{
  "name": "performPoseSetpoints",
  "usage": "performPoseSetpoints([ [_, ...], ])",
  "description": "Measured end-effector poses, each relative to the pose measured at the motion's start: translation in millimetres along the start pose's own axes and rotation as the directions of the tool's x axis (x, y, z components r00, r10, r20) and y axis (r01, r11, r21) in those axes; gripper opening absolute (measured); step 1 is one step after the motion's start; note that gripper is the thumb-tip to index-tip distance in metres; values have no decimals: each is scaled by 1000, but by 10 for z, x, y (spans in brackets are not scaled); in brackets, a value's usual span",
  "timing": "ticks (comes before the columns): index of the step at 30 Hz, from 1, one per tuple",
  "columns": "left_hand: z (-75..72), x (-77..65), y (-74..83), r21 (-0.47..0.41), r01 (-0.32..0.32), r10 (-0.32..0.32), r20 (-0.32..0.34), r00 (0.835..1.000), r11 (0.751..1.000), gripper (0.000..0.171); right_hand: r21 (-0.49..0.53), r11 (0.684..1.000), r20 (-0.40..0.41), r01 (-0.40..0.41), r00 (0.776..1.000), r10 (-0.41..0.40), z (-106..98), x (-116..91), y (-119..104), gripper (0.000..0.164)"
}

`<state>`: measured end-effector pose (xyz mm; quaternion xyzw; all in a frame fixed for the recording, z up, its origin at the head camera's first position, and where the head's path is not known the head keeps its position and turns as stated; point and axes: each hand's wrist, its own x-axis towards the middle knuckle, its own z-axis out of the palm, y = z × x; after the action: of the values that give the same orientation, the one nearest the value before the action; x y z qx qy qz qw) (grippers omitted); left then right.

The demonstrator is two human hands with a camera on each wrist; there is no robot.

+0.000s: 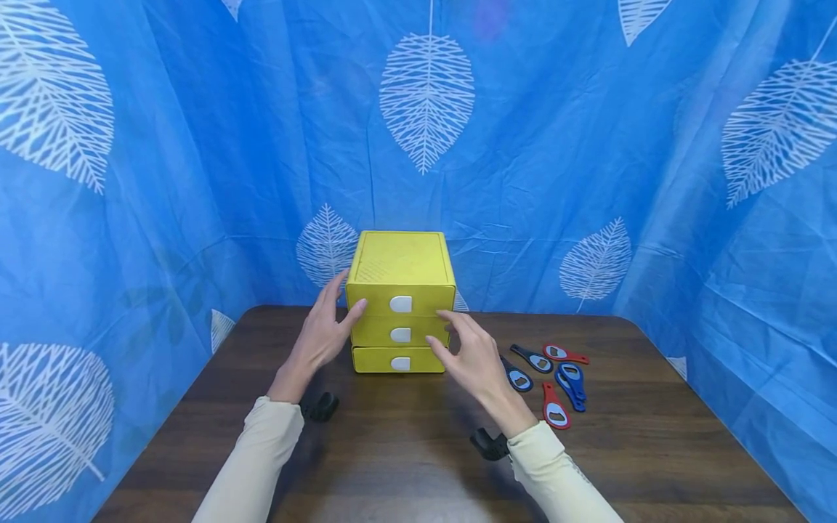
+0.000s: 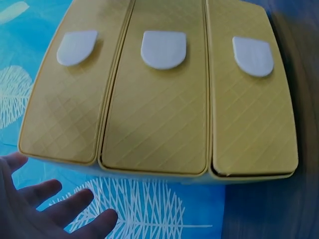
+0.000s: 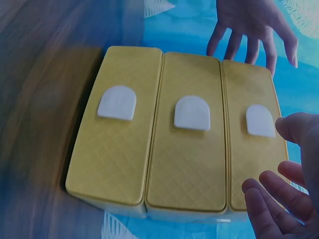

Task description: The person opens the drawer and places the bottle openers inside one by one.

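- Yellow drawer box (image 1: 400, 287) is seen standing upright at the back middle of the table (image 1: 405, 465), its three drawers stacked and all judged to be pushed in, each with a white tab handle (image 1: 401, 304).
- Blue leaf-printed cloth (image 1: 163, 160) is hung behind and to both sides of the table.
- Left hand (image 1: 322, 335) is held at the box's left front corner, fingers straight and spread; the thumb appears to touch the top drawer's edge, and nothing is gripped.
- Right hand (image 1: 472, 354) is held at the right front edge near the middle drawer, fingers relaxed and slightly bent, with nothing grasped.
- Bottle openers (image 1: 552, 374), red and blue, are laid in a loose group on the table just right of the right hand, untouched.
- No drawer is judged to have been opened yet, and the openers remain outside the box.
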<state>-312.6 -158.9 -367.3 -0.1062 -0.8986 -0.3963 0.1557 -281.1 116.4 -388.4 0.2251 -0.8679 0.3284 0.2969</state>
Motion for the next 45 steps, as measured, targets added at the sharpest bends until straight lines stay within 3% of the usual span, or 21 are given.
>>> performPoseSetpoints([
  [7,-63,141,-24,-12,16,-15,70,997,1000,83,55,998,11,14,1000,-14,110,84,-93,44],
  [19,1,276,-86,-192,59,-40,98,994,980,76,75,997,1,30,1000,-30,243,149,-116,44],
  [26,20,349,-75,-207,118,-94,118,989,971,73,107,994,-4,30,1000,-29,294,206,-141,45],
  [38,-2,469,-127,-220,168,-129,183,975,961,69,176,984,-19,13,1000,-9,389,327,-174,46],
  [45,-4,495,-109,-246,134,-88,187,978,960,68,137,990,-48,40,998,-34,403,382,-178,36],
])
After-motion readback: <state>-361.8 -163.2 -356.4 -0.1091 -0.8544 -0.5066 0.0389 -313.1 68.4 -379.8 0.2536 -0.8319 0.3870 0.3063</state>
